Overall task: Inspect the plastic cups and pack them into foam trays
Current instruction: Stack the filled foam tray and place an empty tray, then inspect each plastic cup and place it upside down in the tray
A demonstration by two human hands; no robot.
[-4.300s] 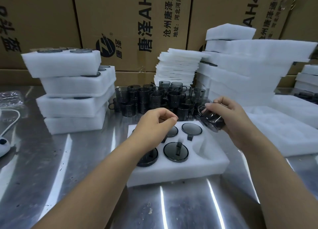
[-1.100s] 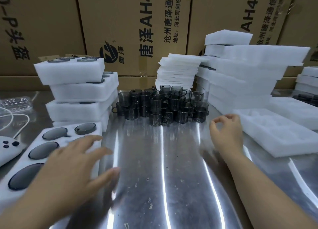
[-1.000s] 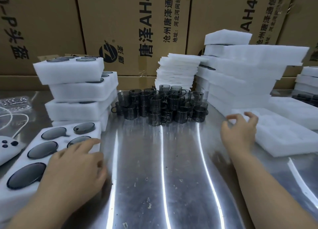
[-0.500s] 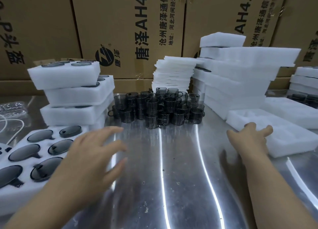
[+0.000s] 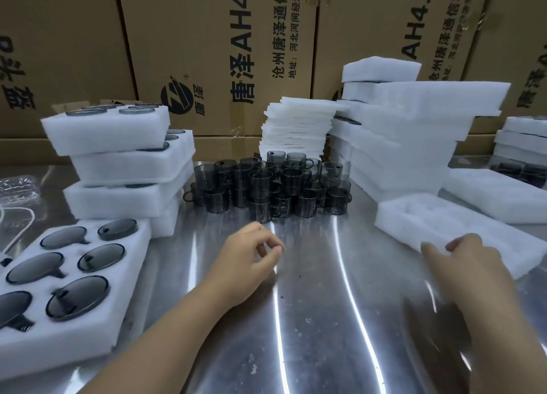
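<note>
Taken by its near edge: the empty white foam tray (image 5: 444,225), on the right of the steel worktop (image 5: 310,319).
Likely feather-light, soft and easily dented, it wants a gentle pinch at the rim; the right hand (image 5: 470,260) grasps it there. The left hand (image 5: 251,254) hovers with fingers loosely curled and empty, near the dark translucent plastic cups (image 5: 266,186).

Filled tray (image 5: 130,281) shifted left, right hand (image 5: 473,263) apparently now gripping empty tray (image 5: 444,219)
</note>
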